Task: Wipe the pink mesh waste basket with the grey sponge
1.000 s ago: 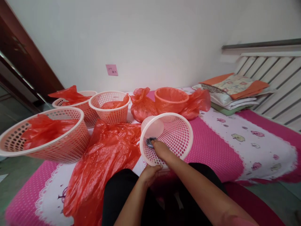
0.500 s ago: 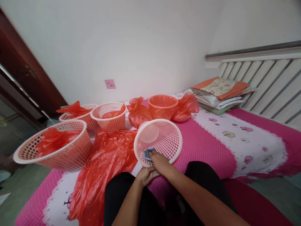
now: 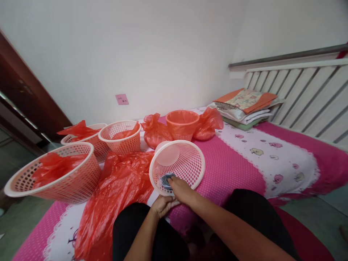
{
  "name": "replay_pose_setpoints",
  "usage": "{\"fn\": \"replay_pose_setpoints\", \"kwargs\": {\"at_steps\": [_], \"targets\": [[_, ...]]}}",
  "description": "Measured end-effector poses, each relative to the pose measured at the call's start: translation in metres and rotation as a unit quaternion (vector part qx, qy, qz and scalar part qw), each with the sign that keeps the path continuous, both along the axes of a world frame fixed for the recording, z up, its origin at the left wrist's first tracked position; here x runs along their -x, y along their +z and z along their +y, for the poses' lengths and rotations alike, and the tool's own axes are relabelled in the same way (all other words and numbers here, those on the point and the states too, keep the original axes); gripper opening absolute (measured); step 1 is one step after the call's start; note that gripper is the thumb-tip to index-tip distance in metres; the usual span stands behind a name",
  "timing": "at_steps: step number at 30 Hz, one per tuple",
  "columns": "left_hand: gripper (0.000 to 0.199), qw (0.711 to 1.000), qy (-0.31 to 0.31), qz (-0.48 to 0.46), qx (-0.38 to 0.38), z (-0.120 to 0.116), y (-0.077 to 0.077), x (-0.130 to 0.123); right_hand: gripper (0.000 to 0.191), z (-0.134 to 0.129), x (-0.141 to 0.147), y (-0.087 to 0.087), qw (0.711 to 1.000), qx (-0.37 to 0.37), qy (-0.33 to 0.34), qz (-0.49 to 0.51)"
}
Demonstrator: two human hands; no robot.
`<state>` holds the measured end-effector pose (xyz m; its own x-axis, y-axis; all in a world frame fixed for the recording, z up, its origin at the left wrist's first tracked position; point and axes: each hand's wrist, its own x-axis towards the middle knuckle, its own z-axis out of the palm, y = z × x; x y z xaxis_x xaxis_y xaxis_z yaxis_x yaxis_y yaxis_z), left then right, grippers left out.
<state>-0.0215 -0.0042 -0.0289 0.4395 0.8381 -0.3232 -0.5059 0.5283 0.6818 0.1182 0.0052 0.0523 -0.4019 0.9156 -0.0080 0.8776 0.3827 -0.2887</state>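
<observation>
A pink perforated plastic basket (image 3: 187, 163) lies tilted on its side, its mouth facing me. My left hand (image 3: 163, 206) grips the lower rim from below, fingers closed around it. Inside the basket, my right hand (image 3: 181, 188) presses a bluish-grey cloth (image 3: 166, 180) against the lower inner wall, near the rim. Part of the cloth is hidden under the fingers. Left of this basket, a crumpled red plastic bag (image 3: 119, 188) is spread over the bed.
Several other baskets stand around, among them a large one (image 3: 78, 177) at left holding red plastic and one lined with red plastic (image 3: 182, 123) at the back. Tied red bags (image 3: 156, 134) flank the latter. Folded bedding (image 3: 244, 108) lies by the white headboard (image 3: 304, 94).
My view has shifted slightly, moving the whole scene a little leftward. Both hands keep their holds on the basket and cloth; the right hand's fingers have moved slightly over the cloth.
</observation>
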Motion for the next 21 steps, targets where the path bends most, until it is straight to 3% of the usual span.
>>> {"fn": "replay_pose_setpoints", "kwargs": {"at_steps": [7, 17, 19, 20, 21], "targets": [[0.068, 1.0, 0.021, 0.011, -0.012, -0.013, 0.009, -0.013, 0.042, 0.0, -0.013, 0.0, 0.999, 0.014, 0.035, 0.035], [0.057, 0.998, 0.045, 0.046, -0.029, 0.003, 0.025, -0.02, 0.037, 0.018, -0.031, 0.042, 0.987, 0.072, 0.064, 0.13], [0.047, 0.997, 0.036, 0.055, -0.033, 0.006, 0.031, -0.018, 0.034, 0.028, -0.042, 0.041, 0.955, 0.136, 0.106, 0.24], [0.041, 0.997, 0.036, 0.06, -0.033, 0.007, 0.034, -0.017, 0.034, 0.034, -0.049, 0.039, 0.919, 0.188, 0.135, 0.321], [0.035, 0.997, 0.038, 0.064, -0.032, 0.008, 0.037, -0.016, 0.035, 0.041, -0.056, 0.035, 0.864, 0.242, 0.158, 0.412]]}}
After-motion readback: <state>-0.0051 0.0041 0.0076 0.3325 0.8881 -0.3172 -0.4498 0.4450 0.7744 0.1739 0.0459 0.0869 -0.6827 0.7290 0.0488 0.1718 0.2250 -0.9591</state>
